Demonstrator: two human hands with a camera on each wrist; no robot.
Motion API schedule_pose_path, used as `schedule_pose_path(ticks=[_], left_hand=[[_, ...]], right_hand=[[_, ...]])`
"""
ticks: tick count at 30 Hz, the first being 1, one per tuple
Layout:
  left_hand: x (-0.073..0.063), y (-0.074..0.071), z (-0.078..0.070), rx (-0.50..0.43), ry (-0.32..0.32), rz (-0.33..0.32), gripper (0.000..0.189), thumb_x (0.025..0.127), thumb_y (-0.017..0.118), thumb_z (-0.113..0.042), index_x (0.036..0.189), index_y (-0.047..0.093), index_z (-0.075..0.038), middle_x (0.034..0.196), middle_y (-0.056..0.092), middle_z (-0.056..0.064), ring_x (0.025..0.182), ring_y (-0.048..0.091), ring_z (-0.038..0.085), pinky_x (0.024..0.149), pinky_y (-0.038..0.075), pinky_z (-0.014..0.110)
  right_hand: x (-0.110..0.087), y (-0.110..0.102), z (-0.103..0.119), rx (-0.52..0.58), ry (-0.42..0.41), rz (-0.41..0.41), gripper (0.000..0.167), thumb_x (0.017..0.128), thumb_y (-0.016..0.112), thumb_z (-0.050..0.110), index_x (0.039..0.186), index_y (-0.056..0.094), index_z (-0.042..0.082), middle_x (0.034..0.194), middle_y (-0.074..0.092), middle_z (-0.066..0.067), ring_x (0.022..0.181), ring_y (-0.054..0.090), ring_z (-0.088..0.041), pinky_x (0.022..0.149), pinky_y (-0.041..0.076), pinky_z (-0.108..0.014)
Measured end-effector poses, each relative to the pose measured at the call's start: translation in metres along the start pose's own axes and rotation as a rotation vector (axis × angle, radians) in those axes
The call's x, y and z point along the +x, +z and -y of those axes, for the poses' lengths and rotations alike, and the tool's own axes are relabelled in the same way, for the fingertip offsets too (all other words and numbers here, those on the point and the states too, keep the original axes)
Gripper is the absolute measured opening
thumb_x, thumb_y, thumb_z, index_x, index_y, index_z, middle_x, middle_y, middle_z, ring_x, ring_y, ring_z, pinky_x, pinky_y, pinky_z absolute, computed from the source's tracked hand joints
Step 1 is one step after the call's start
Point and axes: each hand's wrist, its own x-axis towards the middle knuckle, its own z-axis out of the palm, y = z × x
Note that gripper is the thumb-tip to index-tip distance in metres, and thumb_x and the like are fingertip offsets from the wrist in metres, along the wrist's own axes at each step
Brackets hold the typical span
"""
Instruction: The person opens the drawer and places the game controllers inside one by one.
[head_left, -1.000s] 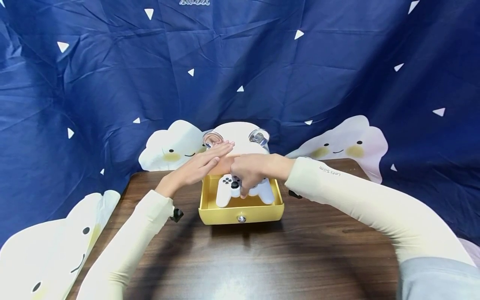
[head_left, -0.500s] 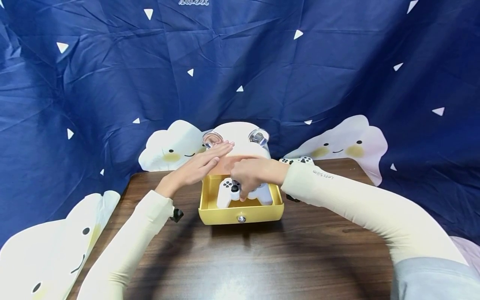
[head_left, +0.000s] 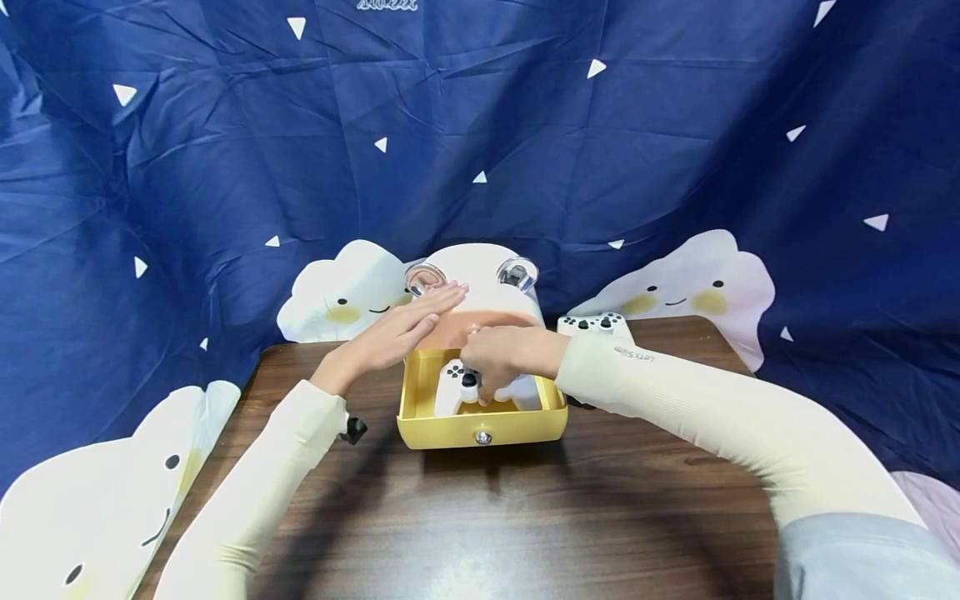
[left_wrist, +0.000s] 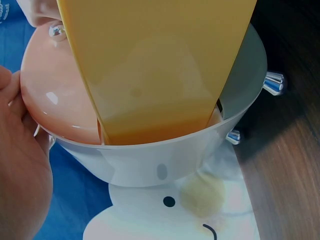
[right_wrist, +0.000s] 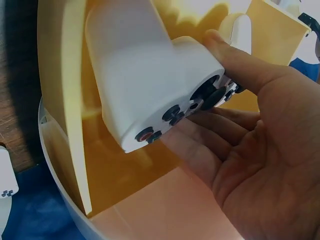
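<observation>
A white game controller point(head_left: 450, 392) with black thumbsticks sits within the pulled-out yellow drawer point(head_left: 442, 432). My right hand point(head_left: 504, 357) grips it by its middle from above; the right wrist view shows the thumb on one side of the controller point(right_wrist: 135, 65) and the fingers on the other. The drawer belongs to a small rounded white cabinet point(head_left: 474, 265) with a peach-coloured front point(head_left: 450, 332). My left hand point(head_left: 401, 329) lies with straight fingers against the upper left of this cabinet. In the left wrist view, that hand point(left_wrist: 25, 170) is beside the peach part, and the drawer's yellow underside fills the middle.
A second white controller point(head_left: 596, 325) lies on the brown wooden table point(head_left: 480, 508), right of the cabinet and behind my right forearm. Chrome knobs point(left_wrist: 273, 83) stick out from the cabinet. A blue curtain point(head_left: 480, 125) with white triangles and cloud faces hangs behind.
My right hand and the controller it holds have shifted slightly left inside the drawer. As the right forearm lowered, the second controller came into view. The left hand keeps its place.
</observation>
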Motion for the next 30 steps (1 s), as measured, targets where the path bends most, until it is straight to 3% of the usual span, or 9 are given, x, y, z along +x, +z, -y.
schedule_pose_path(ticks=[13, 20, 30], left_hand=[[0.0016, 0.0011, 0.0009, 0.009, -0.002, 0.0, 0.05, 0.118, 0.032, -0.026, 0.168, 0.036, -0.024, 0.177, 0.026, -0.007, 0.166, 0.021, 0.017, 0.137, 0.017, 0.043], [0.001, 0.0013, 0.0007, 0.009, 0.001, 0.005, 0.05, 0.118, 0.033, -0.024, 0.168, 0.035, -0.024, 0.177, 0.025, -0.006, 0.166, 0.021, 0.017, 0.137, 0.019, 0.049], [0.0006, 0.0005, 0.0014, 0.018, -0.003, 0.004, 0.051, 0.118, 0.031, -0.027, 0.168, 0.035, -0.022, 0.178, 0.025, -0.006, 0.166, 0.02, 0.017, 0.137, 0.016, 0.043]], right_hand=[[0.0039, 0.0053, 0.0028, -0.02, 0.031, 0.074, 0.035, 0.089, 0.087, 0.041, 0.109, 0.075, 0.015, 0.105, 0.068, -0.003, 0.091, 0.064, -0.016, 0.08, 0.059, -0.032], [0.0046, -0.001, 0.0056, -0.013, 0.067, 0.147, 0.036, 0.093, 0.083, 0.044, 0.112, 0.075, 0.015, 0.108, 0.069, -0.003, 0.089, 0.065, -0.016, 0.078, 0.059, -0.029], [-0.0004, -0.0018, 0.0031, 0.011, 0.05, 0.121, 0.029, 0.094, 0.082, 0.04, 0.109, 0.076, 0.016, 0.108, 0.069, -0.001, 0.089, 0.066, -0.016, 0.08, 0.059, -0.031]])
